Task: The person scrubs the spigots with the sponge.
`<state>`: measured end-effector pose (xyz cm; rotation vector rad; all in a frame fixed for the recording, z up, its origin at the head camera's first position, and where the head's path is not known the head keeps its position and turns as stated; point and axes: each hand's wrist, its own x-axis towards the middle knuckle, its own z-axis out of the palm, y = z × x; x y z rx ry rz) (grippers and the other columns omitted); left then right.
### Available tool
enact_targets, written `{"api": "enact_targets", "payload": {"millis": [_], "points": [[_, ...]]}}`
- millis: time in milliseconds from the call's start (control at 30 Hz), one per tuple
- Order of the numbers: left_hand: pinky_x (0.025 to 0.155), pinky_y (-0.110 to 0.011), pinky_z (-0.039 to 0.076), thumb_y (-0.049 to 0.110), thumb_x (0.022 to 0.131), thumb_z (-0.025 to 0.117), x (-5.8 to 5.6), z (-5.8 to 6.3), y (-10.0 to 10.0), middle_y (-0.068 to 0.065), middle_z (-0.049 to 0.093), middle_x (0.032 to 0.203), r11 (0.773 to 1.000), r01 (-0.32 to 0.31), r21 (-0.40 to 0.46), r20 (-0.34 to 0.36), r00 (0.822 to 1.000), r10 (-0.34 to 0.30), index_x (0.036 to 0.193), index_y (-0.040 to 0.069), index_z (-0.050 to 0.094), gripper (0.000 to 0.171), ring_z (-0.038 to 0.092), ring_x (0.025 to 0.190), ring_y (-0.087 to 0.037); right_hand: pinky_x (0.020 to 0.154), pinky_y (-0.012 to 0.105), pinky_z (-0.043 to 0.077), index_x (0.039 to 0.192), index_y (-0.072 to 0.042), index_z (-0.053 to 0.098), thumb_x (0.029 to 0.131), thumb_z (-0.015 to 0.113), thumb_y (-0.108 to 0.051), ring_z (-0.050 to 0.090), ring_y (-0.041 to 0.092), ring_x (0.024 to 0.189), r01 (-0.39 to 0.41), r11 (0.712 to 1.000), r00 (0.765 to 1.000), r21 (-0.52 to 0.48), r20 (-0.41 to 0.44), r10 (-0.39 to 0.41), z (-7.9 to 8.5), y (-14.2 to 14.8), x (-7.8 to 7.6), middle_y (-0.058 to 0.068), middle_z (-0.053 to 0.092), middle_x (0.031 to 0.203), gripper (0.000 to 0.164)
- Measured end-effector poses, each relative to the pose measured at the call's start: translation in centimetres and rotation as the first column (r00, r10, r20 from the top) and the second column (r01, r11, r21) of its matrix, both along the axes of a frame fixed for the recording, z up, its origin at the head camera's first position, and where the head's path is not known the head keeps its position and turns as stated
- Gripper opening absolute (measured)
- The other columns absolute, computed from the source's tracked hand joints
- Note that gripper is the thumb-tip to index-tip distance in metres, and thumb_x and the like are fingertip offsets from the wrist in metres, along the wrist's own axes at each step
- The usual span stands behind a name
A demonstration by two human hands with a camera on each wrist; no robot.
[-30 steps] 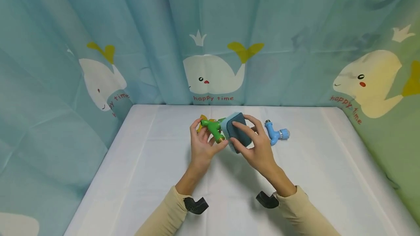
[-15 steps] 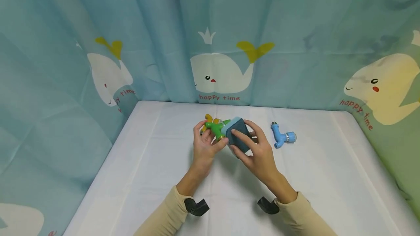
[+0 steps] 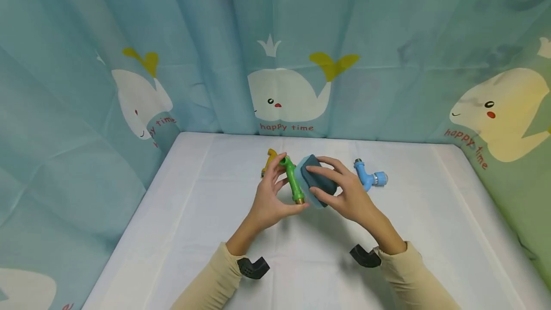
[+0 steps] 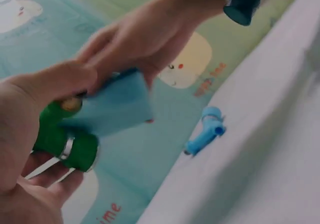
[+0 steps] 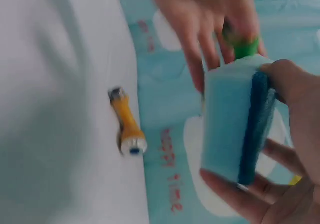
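Note:
My left hand (image 3: 268, 203) holds a green tap (image 3: 294, 180) between thumb and fingers above the white table, its brass threaded end pointing down toward me. In the left wrist view the tap's round green knob (image 4: 82, 151) faces outward. My right hand (image 3: 352, 194) grips a two-layer sponge (image 3: 319, 182), fingers and thumb on its dark blue scouring side. The light blue foam (image 5: 227, 124) faces the green tap and sits right against it in the head view. Behind the left hand lies a yellow tap (image 3: 270, 158), partly hidden by its fingers.
Beyond the right hand a light blue tap (image 3: 366, 176) lies on the white-covered table (image 3: 206, 195). A whale-print curtain (image 3: 198, 61) hangs along the table's back and sides. Black wrist mounts (image 3: 253, 268) sit at both sleeves.
The left hand has turned the green tap, so its side branch no longer shows in the head view. The right hand and sponge have tilted and shifted slightly right. The head view has shifted too.

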<state>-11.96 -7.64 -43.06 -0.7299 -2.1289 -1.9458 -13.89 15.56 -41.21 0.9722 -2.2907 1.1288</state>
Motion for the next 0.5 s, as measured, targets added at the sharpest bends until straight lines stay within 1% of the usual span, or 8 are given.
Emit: {"api": "enact_targets", "payload": {"millis": [33,67,133,267,333,400,500], "points": [[0.109,-0.04,0.048,-0.003,0.068,0.093,0.0,0.0,-0.1,-0.012,0.045,0.149,1.0,0.011,-0.024,-0.004,1.0,-0.011,0.162,0.021,0.024,0.119,0.048,0.135,-0.027,0.081,0.05,0.061,0.132,-0.015,0.07,0.084,0.084,-0.008,0.063,0.033,0.118,0.002,1.0,1.0,0.021,0.005,-0.002,0.0,0.2,-0.1,0.016,0.056,0.142,0.051],[0.109,-0.039,0.048,-0.002,0.068,0.094,0.0,0.1,-0.3,-0.011,0.045,0.149,0.999,0.022,-0.039,-0.003,1.0,-0.022,0.162,0.022,0.025,0.119,0.048,0.135,-0.027,0.078,0.047,0.061,0.132,-0.015,0.07,0.084,0.084,-0.008,0.063,0.033,0.118,0.011,0.999,1.0,0.031,0.014,-0.011,0.1,0.4,-0.2,0.016,0.056,0.142,0.051],[0.109,-0.037,0.047,-0.002,0.068,0.093,-0.1,0.1,-0.5,-0.011,0.044,0.148,0.998,0.045,-0.054,0.009,0.999,-0.045,0.162,0.024,0.025,0.119,0.048,0.134,-0.026,0.072,0.043,0.062,0.132,-0.015,0.07,0.083,0.085,-0.007,0.064,0.031,0.115,0.018,1.0,0.999,0.011,0.046,-0.018,0.0,0.6,-0.1,0.015,0.057,0.141,0.051],[0.107,-0.038,0.049,-0.002,0.071,0.09,-0.2,0.3,-0.5,-0.013,0.044,0.147,0.993,0.113,-0.035,0.035,0.993,-0.111,0.163,0.024,0.026,0.114,0.051,0.133,-0.027,0.064,0.032,0.06,0.135,-0.017,0.068,0.087,0.083,-0.01,0.065,0.027,0.112,-0.039,0.999,0.988,-0.032,0.146,0.043,-0.2,0.7,0.3,0.01,0.057,0.144,0.051],[0.104,-0.039,0.052,-0.002,0.073,0.088,-0.3,0.3,-0.4,-0.014,0.043,0.146,0.99,0.139,-0.024,0.043,0.99,-0.138,0.163,0.024,0.026,0.113,0.053,0.131,-0.029,0.066,0.031,0.06,0.137,-0.018,0.067,0.089,0.081,-0.011,0.065,0.026,0.112,-0.047,0.998,0.982,-0.039,0.182,0.053,-0.5,0.9,0.4,0.009,0.056,0.144,0.05],[0.1,-0.039,0.055,-0.001,0.073,0.088,-0.4,0.3,-0.3,-0.015,0.045,0.143,0.989,0.143,-0.024,0.046,0.989,-0.142,0.163,0.024,0.023,0.114,0.054,0.129,-0.03,0.066,0.03,0.06,0.136,-0.018,0.067,0.089,0.081,-0.01,0.066,0.027,0.11,-0.019,0.999,0.98,-0.039,0.198,0.026,-0.9,1.6,0.5,0.01,0.057,0.144,0.049],[0.097,-0.039,0.057,0.001,0.071,0.09,-0.7,0.2,-0.2,-0.016,0.049,0.14,0.992,0.119,-0.039,0.035,0.992,-0.117,0.162,0.02,0.021,0.116,0.055,0.126,-0.03,0.067,0.028,0.06,0.135,-0.016,0.068,0.089,0.08,-0.006,0.066,0.028,0.105,0.046,0.998,0.975,-0.05,0.221,-0.034,-1.3,3.3,0.8,0.012,0.056,0.144,0.049]]}}
